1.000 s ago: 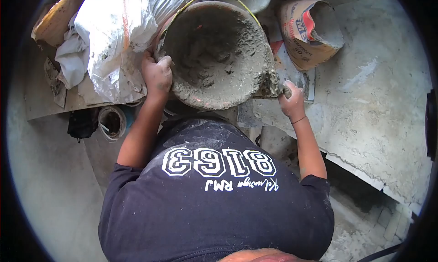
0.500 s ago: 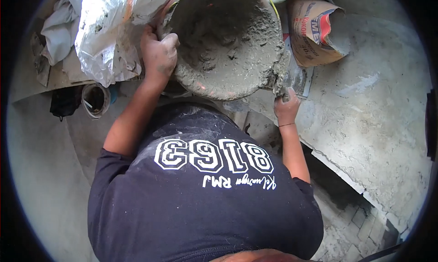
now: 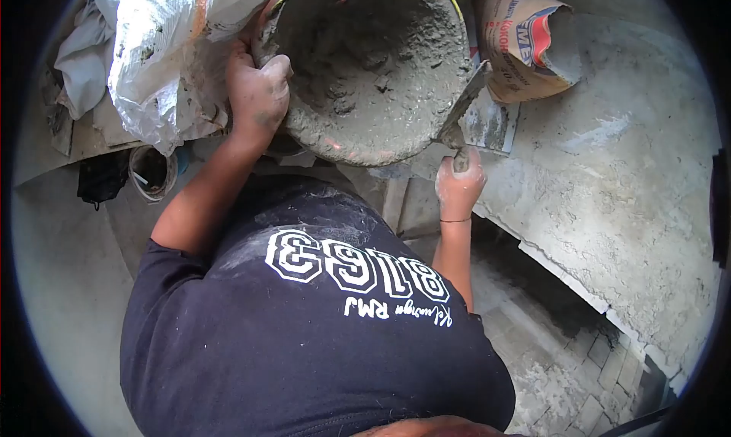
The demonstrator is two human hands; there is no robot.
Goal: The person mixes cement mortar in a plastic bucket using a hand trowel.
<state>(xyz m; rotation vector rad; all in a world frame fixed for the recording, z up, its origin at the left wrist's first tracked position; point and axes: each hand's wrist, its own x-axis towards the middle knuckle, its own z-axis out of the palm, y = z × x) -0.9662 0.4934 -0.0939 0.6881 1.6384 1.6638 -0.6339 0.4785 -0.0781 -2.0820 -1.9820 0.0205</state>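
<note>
Scraping or working of wet mortar [image 3: 381, 113] at the bucket's edge appears to be the step in hand. The bucket [image 3: 354, 161] is set in front of the body, with its mouth turned toward the viewer and mortar smeared over its inner wall and rim. Its left rim is gripped by the left hand [image 3: 260, 94], fingers curled over the edge. By the right hand [image 3: 460, 184] the handle of a mortar-coated trowel [image 3: 466, 100] is clasped, and the blade is held angled against the right side of the rim; whether it is pressed there cannot be told. To the right, a paper cement bag [image 3: 525, 45] is stood near the surface [image 3: 609, 132]; to the left, a white plastic sack [image 3: 152, 64] is seen. As judged, the next move calls for the rim to be held steady while the blade is guided along it.
</note>
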